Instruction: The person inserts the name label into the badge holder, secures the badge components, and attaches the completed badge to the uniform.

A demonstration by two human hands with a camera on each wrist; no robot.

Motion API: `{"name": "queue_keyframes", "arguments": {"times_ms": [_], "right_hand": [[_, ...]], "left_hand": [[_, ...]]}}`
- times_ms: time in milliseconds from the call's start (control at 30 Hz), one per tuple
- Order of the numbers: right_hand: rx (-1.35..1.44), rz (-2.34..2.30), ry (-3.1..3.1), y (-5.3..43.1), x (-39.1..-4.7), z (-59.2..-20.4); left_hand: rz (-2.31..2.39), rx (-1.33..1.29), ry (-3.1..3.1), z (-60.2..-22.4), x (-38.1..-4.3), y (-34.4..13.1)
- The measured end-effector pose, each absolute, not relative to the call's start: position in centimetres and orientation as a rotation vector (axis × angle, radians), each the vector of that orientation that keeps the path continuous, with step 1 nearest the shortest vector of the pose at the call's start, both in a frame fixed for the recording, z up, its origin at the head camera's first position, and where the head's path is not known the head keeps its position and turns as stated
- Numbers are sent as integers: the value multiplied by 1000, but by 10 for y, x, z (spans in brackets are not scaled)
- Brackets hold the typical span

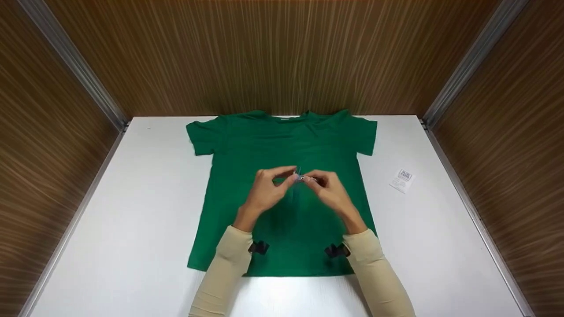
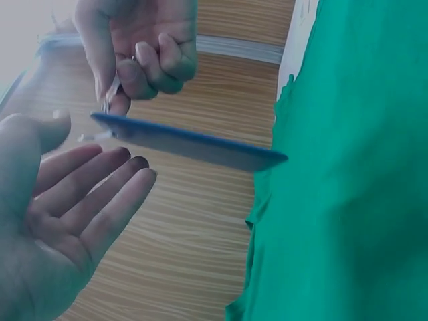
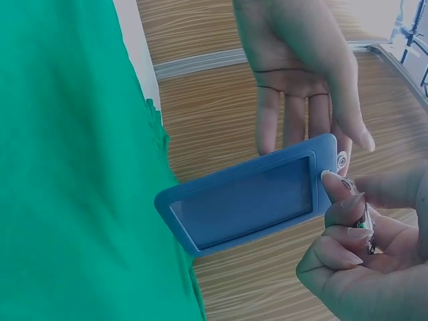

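A blue badge holder (image 3: 244,200) with a clear window hangs in the air over a green T-shirt (image 1: 282,145) spread on the table. My right hand (image 3: 381,254) pinches a metal clip (image 3: 366,227) at the holder's top end, the other fingers curled. A short strap with a snap (image 3: 342,160) shows there too. Beside that end is my left hand (image 2: 67,221), its fingers extended and its thumb apart from them. In the right wrist view its fingertips go behind the holder, so contact is unclear. From the head view, the holder shows only as a thin edge.
A small white printed card (image 1: 402,181) lies on the white table (image 1: 440,246), right of the shirt. Wood-patterned walls (image 1: 282,57) with metal corner rails (image 1: 75,66) enclose the table at the back and both sides.
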State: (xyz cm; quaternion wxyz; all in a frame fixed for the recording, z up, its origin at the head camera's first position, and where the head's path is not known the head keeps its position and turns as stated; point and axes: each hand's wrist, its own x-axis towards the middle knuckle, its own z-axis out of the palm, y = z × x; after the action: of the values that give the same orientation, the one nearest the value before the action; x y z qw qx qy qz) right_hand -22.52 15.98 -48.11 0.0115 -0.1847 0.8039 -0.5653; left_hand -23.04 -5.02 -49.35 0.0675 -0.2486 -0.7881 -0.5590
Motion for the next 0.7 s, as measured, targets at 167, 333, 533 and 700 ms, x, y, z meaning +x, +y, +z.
{"name": "queue_keyframes", "arguments": {"times_ms": [167,333,533,700], "right_hand": [[-577,-1801,2476,163,-224,-478],[-583,-1818,2459,165,-223,-475],[-611,-1829,2430,167,-222,-474],[-646,-1853,2376,167,-222,-472]], "left_hand": [[-1769,-782,-2507,-498,-236,-58],[-1709,-876,-2613,-503,-239,-62],[-1676,-973,-2685,-508,-240,-61],[-1703,-1033,-2706,-512,-240,-59]]}}
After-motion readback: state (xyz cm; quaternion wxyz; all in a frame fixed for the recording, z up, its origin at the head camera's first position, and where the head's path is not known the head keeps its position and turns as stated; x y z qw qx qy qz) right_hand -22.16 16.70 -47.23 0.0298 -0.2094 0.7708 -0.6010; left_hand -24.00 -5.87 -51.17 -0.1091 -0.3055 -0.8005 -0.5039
